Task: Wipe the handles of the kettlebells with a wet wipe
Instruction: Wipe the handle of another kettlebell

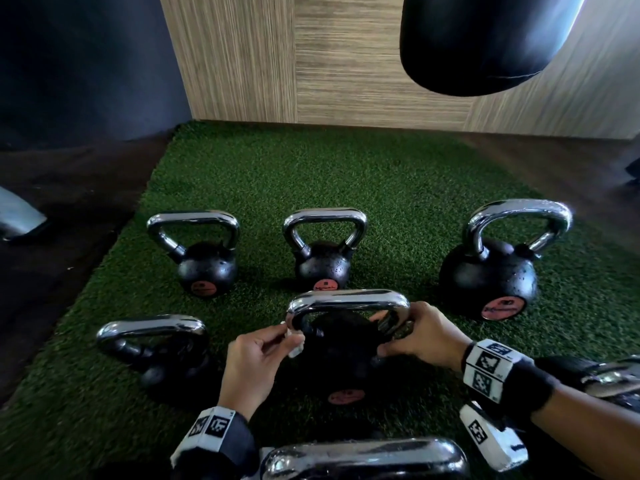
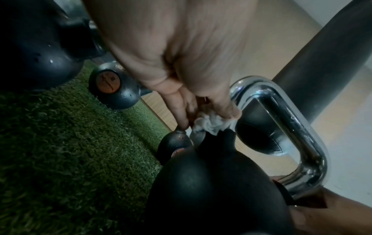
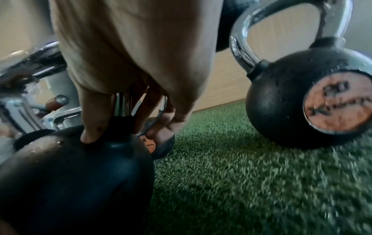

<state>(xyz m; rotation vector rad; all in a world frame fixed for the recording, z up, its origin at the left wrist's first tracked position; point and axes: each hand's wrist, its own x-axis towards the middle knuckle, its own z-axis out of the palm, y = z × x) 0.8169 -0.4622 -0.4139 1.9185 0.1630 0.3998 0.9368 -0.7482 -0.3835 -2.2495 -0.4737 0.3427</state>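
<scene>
chrome kettlebell handle [image 1: 348, 299] gripped by right hand [image 1: 420, 336], crumpled wet wipe [image 2: 211, 123] seemingly touching.

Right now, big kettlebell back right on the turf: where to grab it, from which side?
Grip the big kettlebell by the flat top bar of its chrome handle, coming straight down from above. It stands upright and apart from the others, the loop open beneath for fingers; the round body offers no hold. Both hands are busy.

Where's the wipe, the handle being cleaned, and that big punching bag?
wet wipe [image 2: 211, 125]: left wrist view, on its crumpled white middle.
handle [image 1: 349, 299]: head view, on the chrome top bar.
punching bag [image 1: 478, 46]: head view, on its black lower end.
</scene>
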